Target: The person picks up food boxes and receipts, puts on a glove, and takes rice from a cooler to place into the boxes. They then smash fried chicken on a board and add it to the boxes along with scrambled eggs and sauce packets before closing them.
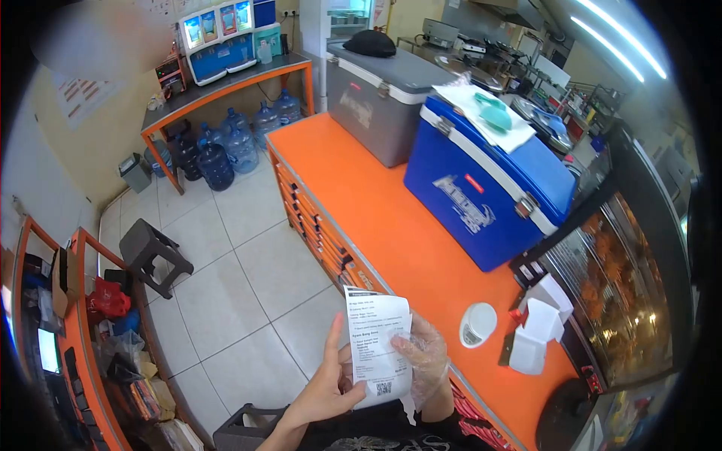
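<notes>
A printed paper receipt (378,331) with a QR code at its bottom is held up in front of me, its text facing me. My left hand (331,387) is bare and closed on the receipt's left side. The thumb lies near the lower corner, the index finger points up along the edge, and the other fingers are partly hidden behind the paper. My right hand (425,357), in a clear plastic glove, pinches the right edge with the thumb on the front. Beside it on the orange counter (331,169) sits a round white tub (478,325).
White takeaway boxes (538,334) stand on the counter's right, near a glass display case (613,270) of fried food. Farther back are a blue cooler box (481,188) and a grey one (376,101). A dark stool (154,252) and water bottles (216,165) occupy the floor.
</notes>
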Demonstrator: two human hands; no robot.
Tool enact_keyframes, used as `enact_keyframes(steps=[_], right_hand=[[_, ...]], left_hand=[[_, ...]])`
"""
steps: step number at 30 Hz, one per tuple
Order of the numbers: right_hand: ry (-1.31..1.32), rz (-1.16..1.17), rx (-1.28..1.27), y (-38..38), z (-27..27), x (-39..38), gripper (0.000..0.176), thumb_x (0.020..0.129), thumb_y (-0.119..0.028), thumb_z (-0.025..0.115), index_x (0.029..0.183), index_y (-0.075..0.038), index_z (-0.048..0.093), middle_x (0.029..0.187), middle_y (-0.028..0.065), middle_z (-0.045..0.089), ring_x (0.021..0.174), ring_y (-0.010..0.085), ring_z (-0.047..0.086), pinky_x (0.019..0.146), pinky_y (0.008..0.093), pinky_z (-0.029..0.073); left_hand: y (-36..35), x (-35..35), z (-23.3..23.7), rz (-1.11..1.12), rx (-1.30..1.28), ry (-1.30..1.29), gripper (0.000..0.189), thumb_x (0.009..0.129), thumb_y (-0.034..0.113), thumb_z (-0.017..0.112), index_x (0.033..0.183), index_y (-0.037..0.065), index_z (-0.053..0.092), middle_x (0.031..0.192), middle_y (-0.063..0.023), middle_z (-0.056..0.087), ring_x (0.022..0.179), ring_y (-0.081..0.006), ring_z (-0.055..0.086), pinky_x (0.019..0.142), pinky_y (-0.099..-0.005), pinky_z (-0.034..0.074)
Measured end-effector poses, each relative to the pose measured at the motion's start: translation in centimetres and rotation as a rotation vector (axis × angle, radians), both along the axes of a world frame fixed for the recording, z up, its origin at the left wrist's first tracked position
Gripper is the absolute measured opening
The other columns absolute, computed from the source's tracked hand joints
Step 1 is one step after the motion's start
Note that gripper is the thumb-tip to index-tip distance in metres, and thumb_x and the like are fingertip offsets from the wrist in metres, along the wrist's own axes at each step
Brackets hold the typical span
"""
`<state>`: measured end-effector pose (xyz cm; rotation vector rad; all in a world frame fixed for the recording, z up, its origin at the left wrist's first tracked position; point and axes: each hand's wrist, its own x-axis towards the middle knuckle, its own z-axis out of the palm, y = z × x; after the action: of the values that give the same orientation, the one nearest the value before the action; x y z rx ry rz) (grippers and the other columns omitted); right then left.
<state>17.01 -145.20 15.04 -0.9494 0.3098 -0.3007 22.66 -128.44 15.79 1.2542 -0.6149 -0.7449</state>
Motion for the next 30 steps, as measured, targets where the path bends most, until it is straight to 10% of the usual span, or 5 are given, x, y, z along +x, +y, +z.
enact_keyframes(steps=[5, 8, 10, 13, 30], right_hand=[[0.007, 0.006, 0.038, 1.5, -0.5, 7.8, 0.046, 0.079, 0.002, 0.064, 0.123, 0.004, 0.051, 0.114, 0.0121, 0.059, 0.106, 0.0204, 0.056, 0.093, 0.0344, 0.045], [0.021, 0.026, 0.009, 1.4, -1.7, 11.6, 0.04, 0.08, 0.001, 0.064, 0.118, 0.004, 0.052, 0.113, 0.0123, 0.059, 0.106, 0.0202, 0.056, 0.093, 0.0343, 0.044], [0.005, 0.055, -0.038, 1.3, -2.6, 14.9, 0.037, 0.081, 0.0, 0.064, 0.116, 0.004, 0.054, 0.112, 0.0124, 0.06, 0.105, 0.0198, 0.056, 0.092, 0.0338, 0.044], [0.013, 0.041, -0.286, 1.8, -3.6, 19.5, 0.03, 0.081, -0.001, 0.065, 0.11, 0.003, 0.055, 0.106, 0.0116, 0.061, 0.099, 0.0176, 0.057, 0.089, 0.0326, 0.045], [0.074, -0.018, 0.018, 4.6, 0.5, 28.3, 0.025, 0.092, -0.017, 0.056, 0.111, 0.0, 0.055, 0.093, 0.008, 0.063, 0.082, 0.0146, 0.062, 0.069, 0.0277, 0.052]], left_hand=[[1.4, 6.7, -0.6, 0.029, -0.07, 0.224, 0.089, 0.087, -0.006, 0.049, 0.146, 0.013, -0.014, 0.139, -0.0188, 0.038, 0.1, -0.0152, 0.059, 0.063, -0.0206, 0.047], [1.8, 9.7, -3.4, 0.166, -0.19, 0.41, 0.066, 0.089, -0.002, 0.052, 0.146, 0.005, 0.019, 0.125, -0.0147, 0.052, 0.09, -0.0093, 0.058, 0.061, -0.0197, 0.045], [1.9, 12.4, -3.9, 0.261, 0.04, 0.337, 0.032, 0.09, 0.004, 0.056, 0.121, -0.002, 0.054, 0.099, -0.0071, 0.064, 0.077, -0.0052, 0.056, 0.058, -0.0192, 0.044], [2.4, 15.4, -3.3, 0.415, 0.185, 0.215, 0.013, 0.089, 0.006, 0.06, 0.097, -0.003, 0.065, 0.082, -0.0018, 0.065, 0.07, -0.0042, 0.056, 0.059, -0.019, 0.044], [8.5, 24.3, -3.1, 0.844, -0.172, 0.294, 0.025, 0.099, 0.017, 0.042, 0.117, 0.0, 0.043, 0.106, -0.0105, 0.058, 0.095, -0.014, 0.057, 0.084, -0.0298, 0.047]])
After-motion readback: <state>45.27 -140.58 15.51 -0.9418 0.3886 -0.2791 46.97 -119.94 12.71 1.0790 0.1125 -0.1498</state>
